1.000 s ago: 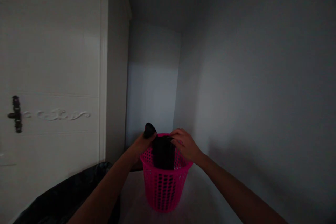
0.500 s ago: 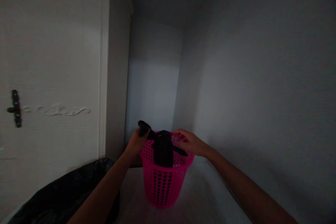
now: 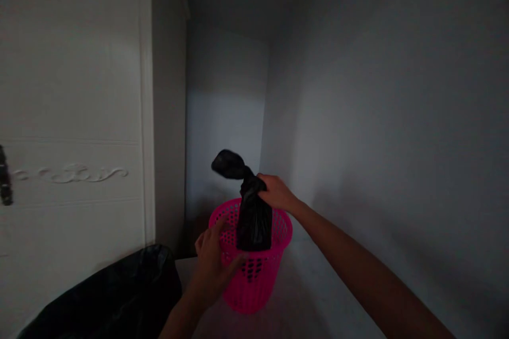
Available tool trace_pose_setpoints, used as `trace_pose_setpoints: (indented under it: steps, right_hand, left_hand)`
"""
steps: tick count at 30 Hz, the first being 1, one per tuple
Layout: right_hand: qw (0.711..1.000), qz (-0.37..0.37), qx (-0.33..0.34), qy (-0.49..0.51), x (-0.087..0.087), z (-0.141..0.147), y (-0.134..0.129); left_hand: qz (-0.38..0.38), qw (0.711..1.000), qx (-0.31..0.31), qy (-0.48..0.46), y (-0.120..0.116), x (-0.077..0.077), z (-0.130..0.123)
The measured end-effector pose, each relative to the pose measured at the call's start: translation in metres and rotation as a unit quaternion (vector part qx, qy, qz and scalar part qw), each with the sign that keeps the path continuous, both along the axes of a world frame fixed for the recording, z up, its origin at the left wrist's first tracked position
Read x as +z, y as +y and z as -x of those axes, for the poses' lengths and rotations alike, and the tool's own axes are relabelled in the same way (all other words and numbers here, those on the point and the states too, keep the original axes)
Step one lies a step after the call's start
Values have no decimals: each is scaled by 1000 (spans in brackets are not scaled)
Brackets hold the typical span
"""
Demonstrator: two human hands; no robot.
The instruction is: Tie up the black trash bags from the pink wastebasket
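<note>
A black plastic bag (image 3: 255,225), its neck twisted or knotted, stands partly inside a pink perforated basket (image 3: 250,296). My right hand (image 3: 276,192) is closed around the bag just below its knot. The bag's loose top flops over to the left above the rim. My left hand (image 3: 214,257) is at the basket's near left rim, fingers and thumb spread; whether it presses on the rim is hard to tell. The lower part of the bag is hidden behind the basket wall, where dark shows through the holes.
A larger black bag or liner (image 3: 115,296) spreads at the lower left. Behind it stands a white panelled door (image 3: 71,90) with a dark handle (image 3: 5,177). A pale wall (image 3: 377,116) runs along the right, and the basket rests on a light floor (image 3: 298,296).
The black bag has risen somewhat out of the basket. My right hand has moved from the rim onto the bag, while my left hand has let go of its top and dropped to the rim.
</note>
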State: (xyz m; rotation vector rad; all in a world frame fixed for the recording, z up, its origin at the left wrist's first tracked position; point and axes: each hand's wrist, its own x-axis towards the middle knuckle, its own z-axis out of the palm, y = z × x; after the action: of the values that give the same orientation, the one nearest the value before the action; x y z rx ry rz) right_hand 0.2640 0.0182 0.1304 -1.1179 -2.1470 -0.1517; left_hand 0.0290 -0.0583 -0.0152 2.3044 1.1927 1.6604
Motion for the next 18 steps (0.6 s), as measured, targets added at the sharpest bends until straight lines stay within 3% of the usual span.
trace_pose_setpoints:
  steps: [3,5,11,15,18]
  right_hand:
    - [993,-60,-59,83,28,-20,-2]
    - [974,-131,-88,162,44,-38,-8]
    - [876,-311,-133,344,76,-106,-39]
    - [856,-294,-94,416,71,-146,-56]
    - [895,-207,-124,376,47,-170,-70]
  left_hand:
    - [-5,994,-7,113,-3,-5,-3]
    - [-11,990,6,138,-3,-4,-5]
    - [-84,984,65,141,-13,2,-7]
    - [-113,977,101,149,-23,-1,-6]
    - [-115,975,111,157,-27,-5,-4]
